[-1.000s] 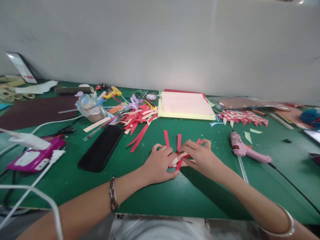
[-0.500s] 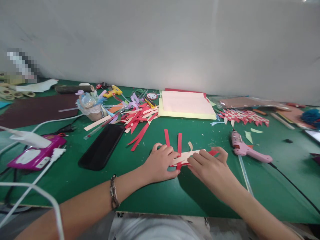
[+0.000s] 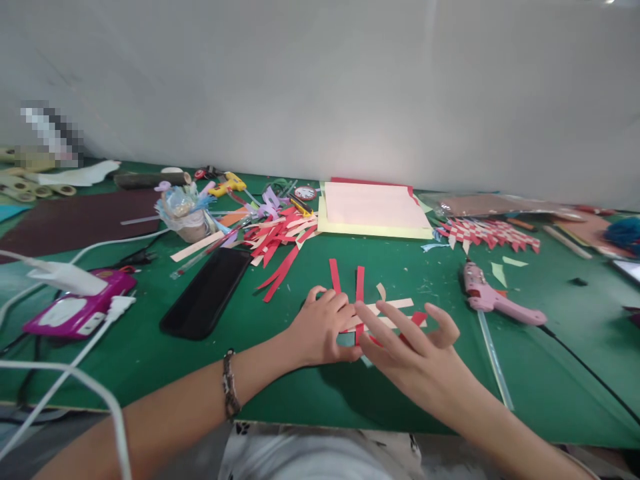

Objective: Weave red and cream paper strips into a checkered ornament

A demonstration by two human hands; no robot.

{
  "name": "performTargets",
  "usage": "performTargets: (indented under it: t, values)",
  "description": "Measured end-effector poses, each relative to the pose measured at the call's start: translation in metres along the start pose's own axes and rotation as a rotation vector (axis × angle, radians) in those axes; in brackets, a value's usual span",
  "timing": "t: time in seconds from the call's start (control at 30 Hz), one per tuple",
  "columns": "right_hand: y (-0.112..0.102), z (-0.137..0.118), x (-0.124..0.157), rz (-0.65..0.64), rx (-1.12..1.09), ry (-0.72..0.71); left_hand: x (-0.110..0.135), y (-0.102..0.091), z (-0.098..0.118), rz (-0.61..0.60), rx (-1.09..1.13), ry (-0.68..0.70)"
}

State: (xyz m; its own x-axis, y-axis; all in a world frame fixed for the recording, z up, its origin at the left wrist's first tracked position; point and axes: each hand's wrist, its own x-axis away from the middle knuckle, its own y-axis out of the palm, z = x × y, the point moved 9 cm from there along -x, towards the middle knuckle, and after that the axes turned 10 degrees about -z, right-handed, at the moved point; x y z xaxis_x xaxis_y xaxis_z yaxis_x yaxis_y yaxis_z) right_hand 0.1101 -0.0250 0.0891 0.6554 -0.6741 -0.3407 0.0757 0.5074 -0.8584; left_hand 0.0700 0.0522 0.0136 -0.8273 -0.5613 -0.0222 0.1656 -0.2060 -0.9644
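Note:
A small weave of red and cream paper strips (image 3: 373, 308) lies on the green table (image 3: 400, 267) in front of me. My left hand (image 3: 323, 327) rests flat on its left side, fingers pressing the strips down. My right hand (image 3: 410, 343) hovers just over the weave's right part with fingers stretched and spread, holding nothing. Two red strips (image 3: 347, 277) stick out away from me past my left fingers.
A pink glue gun (image 3: 493, 300) lies to the right. A black phone (image 3: 209, 291), a pile of loose strips (image 3: 280, 233), paper sheets (image 3: 373, 208), a finished weave (image 3: 487, 233) and a magenta box (image 3: 80, 310) with white cables ring the work spot.
My right hand pulled back toward me from the strips and spread its fingers, uncovering the cream strips. My left hand stayed put.

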Motion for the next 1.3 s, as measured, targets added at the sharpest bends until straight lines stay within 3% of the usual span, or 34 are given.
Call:
performTargets:
  t: [0.2, 0.43, 0.57, 0.73, 0.83, 0.93, 1.0, 1.13, 1.3]
  values:
    - [-0.006, -0.026, 0.012, 0.031, -0.052, -0.127, 0.000, 0.002, -0.003, -0.019, 0.002, -0.027]
    - [0.011, -0.048, 0.016, -0.165, -0.245, -0.262, 0.003, -0.001, 0.004, -0.057, -0.051, 0.071]
    - [0.018, -0.046, 0.014, -0.223, -0.359, -0.255, 0.004, -0.003, 0.004, -0.067, -0.025, 0.085]
    - [0.018, -0.035, 0.010, -0.339, -0.846, -0.208, 0.001, 0.002, -0.001, -0.047, -0.008, 0.009]
    - [0.021, -0.013, 0.004, -0.337, -1.015, -0.094, 0.000, 0.003, -0.001, -0.015, -0.016, -0.002]
    - [0.033, 0.018, -0.002, -0.253, -0.896, 0.071, 0.001, 0.002, -0.001, 0.006, -0.020, -0.008]
    - [0.046, 0.029, -0.005, -0.263, -0.758, 0.124, 0.001, 0.001, -0.001, 0.008, -0.022, -0.029]
    - [0.070, 0.036, -0.005, -0.375, -0.624, 0.188, 0.000, -0.001, -0.002, -0.003, 0.008, -0.058]
    - [0.073, 0.038, 0.001, -0.378, -0.572, 0.243, 0.000, -0.002, -0.003, 0.005, 0.048, -0.056]
